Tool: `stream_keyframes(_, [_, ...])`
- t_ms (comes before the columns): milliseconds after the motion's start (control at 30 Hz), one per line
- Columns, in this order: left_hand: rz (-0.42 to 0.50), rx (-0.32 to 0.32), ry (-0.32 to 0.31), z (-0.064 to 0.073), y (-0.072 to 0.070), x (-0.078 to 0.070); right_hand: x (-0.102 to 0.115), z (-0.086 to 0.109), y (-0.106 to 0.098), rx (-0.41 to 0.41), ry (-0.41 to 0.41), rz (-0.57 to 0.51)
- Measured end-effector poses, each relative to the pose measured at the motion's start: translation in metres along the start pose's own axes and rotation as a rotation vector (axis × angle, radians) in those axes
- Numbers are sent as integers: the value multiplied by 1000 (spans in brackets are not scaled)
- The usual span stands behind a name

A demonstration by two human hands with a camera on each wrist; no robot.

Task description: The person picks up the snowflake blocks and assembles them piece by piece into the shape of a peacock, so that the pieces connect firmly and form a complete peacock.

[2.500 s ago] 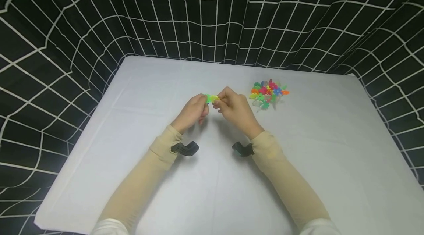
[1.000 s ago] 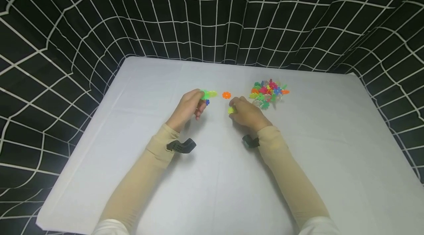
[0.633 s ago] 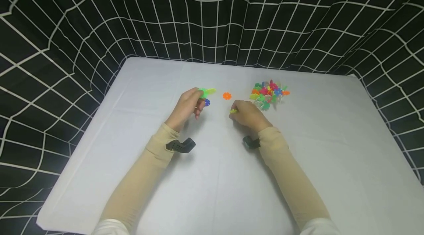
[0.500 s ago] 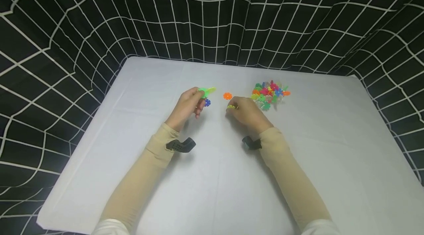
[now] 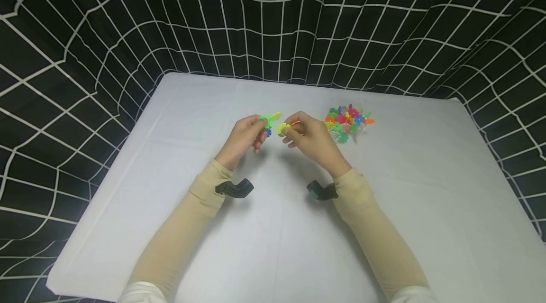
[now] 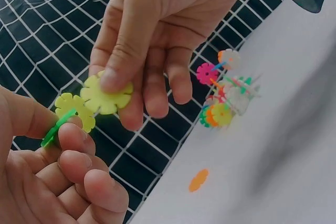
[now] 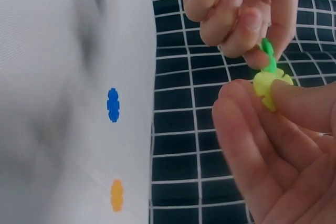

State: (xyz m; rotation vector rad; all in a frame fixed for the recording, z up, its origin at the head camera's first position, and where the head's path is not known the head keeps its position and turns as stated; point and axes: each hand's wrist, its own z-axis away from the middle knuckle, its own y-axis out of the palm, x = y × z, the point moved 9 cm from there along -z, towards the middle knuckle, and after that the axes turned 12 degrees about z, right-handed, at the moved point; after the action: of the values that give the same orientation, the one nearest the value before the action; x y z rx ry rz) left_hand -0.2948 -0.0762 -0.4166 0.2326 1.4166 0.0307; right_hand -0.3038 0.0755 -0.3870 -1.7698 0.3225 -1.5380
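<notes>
In the head view my left hand [image 5: 242, 140] pinches a green flower-shaped plastic disc [image 6: 59, 126] between thumb and fingers. A yellow notched disc [image 6: 76, 110] is joined to the green one and stands out from it. My right hand [image 5: 314, 141] pinches a second yellow notched disc [image 6: 106, 94] by its edge, thumb on its face. Both hands are close together above the table, and the two yellow discs overlap in the left wrist view; whether they touch I cannot tell. Curled fingers of the left hand hide part of the green disc.
A blue notched disc [image 7: 113, 105] and an orange one [image 7: 116, 195] lie on the white table [image 5: 273, 246]. To the right is a pile of multicoloured flower discs [image 5: 349, 120]. Dark grid-patterned curtain [image 5: 264, 18] surrounds the table's back and sides.
My right hand moved away from the left with a yellow disc, lowered toward the table, then rose and came back toward the left hand. The left hand kept its discs, shifting only slightly.
</notes>
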Motion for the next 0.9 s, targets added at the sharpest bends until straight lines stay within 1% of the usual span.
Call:
stream_keyframes(200, [-2,12,-11,1,5,1,8,2,-1,-27,-54,60])
stream_keyframes(333, [-18,16,-7,1,7,1,9,3,-2,-43,-70,106])
stream_keyframes(467, [-26,27,5,1,8,1,9,3,-3,-61,-80,118])
stream_keyframes(533, [-15,30,18,1,8,0,10,3,-4,-76,-84,118])
stream_keyframes(700, [59,27,30,2,7,-2,13,5,-6,-114,-106,128])
stream_keyframes(833, [57,18,37,4,4,-3,17,8,-8,-146,-143,154])
stream_keyframes(900, [58,-5,49,4,2,-4,18,8,-9,-157,-156,159])
